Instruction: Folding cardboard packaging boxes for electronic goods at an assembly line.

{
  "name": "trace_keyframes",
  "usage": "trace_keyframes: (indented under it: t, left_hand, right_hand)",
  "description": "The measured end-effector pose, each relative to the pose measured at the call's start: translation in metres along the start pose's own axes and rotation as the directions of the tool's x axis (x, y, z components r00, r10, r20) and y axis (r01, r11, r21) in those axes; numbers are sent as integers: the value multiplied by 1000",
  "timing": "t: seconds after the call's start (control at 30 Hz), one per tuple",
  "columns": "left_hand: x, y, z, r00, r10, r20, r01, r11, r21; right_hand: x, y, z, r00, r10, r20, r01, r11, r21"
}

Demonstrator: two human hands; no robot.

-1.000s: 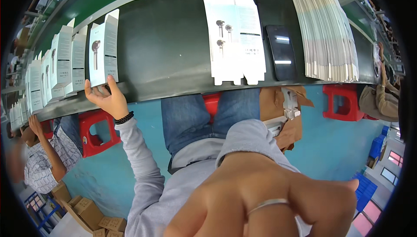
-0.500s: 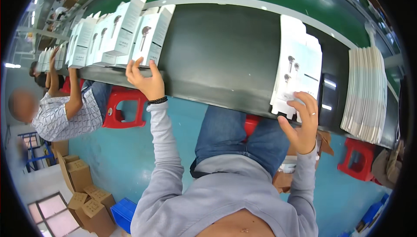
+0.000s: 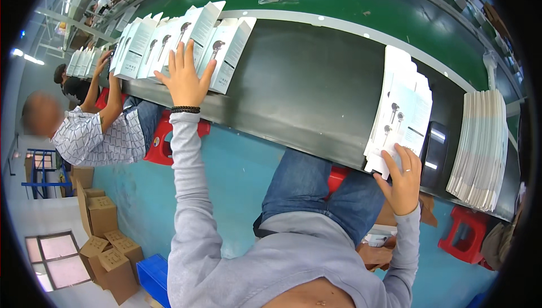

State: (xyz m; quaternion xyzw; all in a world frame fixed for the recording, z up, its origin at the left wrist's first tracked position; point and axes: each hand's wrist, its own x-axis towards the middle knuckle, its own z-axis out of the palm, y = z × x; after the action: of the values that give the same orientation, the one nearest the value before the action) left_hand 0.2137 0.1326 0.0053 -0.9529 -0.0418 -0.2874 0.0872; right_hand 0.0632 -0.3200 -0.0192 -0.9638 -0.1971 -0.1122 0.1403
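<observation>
My left hand [image 3: 185, 77] lies flat with fingers spread on a row of upright white boxes [image 3: 186, 42] at the near edge of the dark worktop [image 3: 305, 76]. My right hand [image 3: 402, 178] rests its fingertips on the near end of a pile of flat white printed cartons [image 3: 400, 110] on the same worktop. Neither hand grips anything.
A tall stack of flattened cartons [image 3: 480, 144] lies right of my right hand, with a dark phone-like slab [image 3: 433, 153] between. A person in a patterned shirt [image 3: 96, 133] sits at my left handling more boxes. Behind the worktop runs a green conveyor belt [image 3: 361, 3]. Red stools and cardboard boxes [image 3: 104, 240] stand on the blue floor.
My left hand has pushed along the row of upright boxes and now lies flat on them. My right hand stays at the near end of the flat carton pile.
</observation>
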Motion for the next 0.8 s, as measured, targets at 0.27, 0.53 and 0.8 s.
trace_keyframes:
  t: [0.27,0.53,0.8]
  left_hand:
    - [-24,1,-16,1000,2,4,-2,1000,29]
    - [-24,-8,-13,999,-22,-40,20,999,-49]
    - [-20,-31,0,983,72,-172,-125,939,-321]
  right_hand:
    - [2,6,-6,996,-62,-58,64,998,26]
    - [6,11,-43,898,-119,-423,148,988,36]
    - [-16,10,-41,667,397,-631,90,798,597]
